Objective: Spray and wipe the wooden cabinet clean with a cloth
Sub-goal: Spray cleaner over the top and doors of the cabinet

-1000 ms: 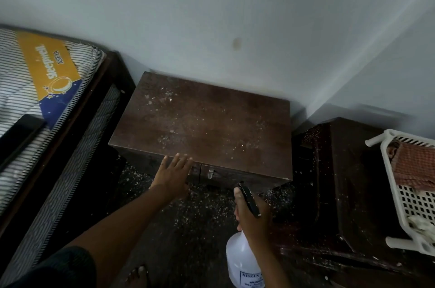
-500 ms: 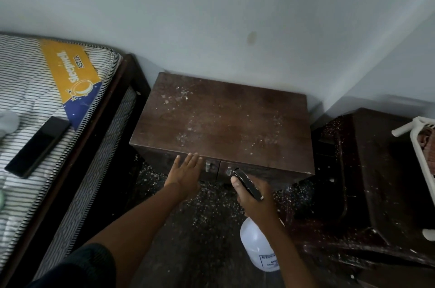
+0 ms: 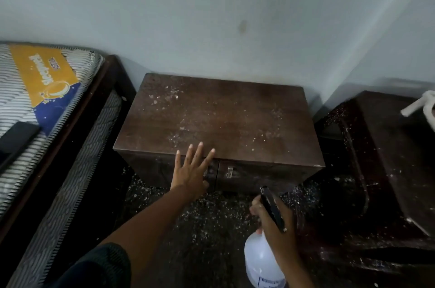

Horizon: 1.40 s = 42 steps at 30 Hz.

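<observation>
Right hand: grip was closed around the neck of a spray bottle, fingers wrapped under the black trigger head. Nozzle end pointed up and forward toward the cabinet front. Bottle body translucent white, a label partly cut off at the bottom edge of the view; text not legible.

Left hand: grip was fully open, fingers spread and extended, holding nothing. Fingertips lay over the front edge of the wooden cabinet; palm was in front of the left door. Whether the hand touched the wood could not be told. Dark sleeve showed at the upper arm.

Cabinet: low, dark brown, stood against the pale wall in the middle of the view. Top was speckled with whitish dust and flecks, densest toward the left rear and right side. Two front doors, a small metal handle visible on the right one.

No cloth was seen in view.

Floor in front of the cabinet was dark and littered with the same whitish debris. Left: bed with a striped mattress carrying a yellow and blue label; a dark flat object lay on it. Right: another dark wooden piece, also speckled, with part of a white plastic basket at the edge of view
</observation>
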Each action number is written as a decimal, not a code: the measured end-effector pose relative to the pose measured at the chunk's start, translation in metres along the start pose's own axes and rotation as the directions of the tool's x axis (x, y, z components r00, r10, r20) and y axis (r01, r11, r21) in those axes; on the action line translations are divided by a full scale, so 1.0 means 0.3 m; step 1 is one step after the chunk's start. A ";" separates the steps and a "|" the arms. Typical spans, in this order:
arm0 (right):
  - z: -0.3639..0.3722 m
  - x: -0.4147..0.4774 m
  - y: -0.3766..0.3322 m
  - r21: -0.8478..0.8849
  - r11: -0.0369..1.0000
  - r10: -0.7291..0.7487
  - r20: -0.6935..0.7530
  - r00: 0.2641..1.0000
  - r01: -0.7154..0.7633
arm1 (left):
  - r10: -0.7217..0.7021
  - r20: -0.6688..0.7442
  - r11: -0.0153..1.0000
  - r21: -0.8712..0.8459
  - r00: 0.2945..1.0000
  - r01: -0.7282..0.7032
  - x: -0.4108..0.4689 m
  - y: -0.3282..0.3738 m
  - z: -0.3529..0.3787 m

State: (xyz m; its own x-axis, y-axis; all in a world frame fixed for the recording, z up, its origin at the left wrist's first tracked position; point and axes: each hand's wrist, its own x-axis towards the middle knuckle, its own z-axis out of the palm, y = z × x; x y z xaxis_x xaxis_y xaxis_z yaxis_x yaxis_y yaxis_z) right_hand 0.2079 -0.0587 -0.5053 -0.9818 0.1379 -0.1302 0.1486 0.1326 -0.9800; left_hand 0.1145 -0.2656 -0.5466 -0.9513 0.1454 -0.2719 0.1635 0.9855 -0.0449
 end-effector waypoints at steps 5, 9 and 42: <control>-0.028 0.038 -0.014 0.071 0.995 -0.066 0.005 0.998 0.066 | -0.030 -0.242 0.998 -0.054 0.970 0.017 -0.025 -0.006 0.057; -0.034 0.089 0.065 0.107 0.988 -0.112 -0.016 0.994 0.113 | -0.038 -0.407 0.998 -0.061 0.913 0.014 0.002 -0.005 0.157; -0.187 0.092 0.439 0.057 0.990 -0.129 0.010 0.992 0.129 | -0.089 -0.638 0.996 -0.044 0.765 0.080 0.145 0.021 0.272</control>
State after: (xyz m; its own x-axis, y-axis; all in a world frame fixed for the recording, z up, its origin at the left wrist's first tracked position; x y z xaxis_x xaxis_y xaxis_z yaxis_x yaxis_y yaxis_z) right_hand 0.2069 0.0175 -0.6296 -0.9939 0.1102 -0.0038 0.0141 0.0927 -0.9956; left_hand 0.0956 -0.2601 -0.6371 -0.9092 0.0791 0.4089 0.0757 0.9968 -0.0244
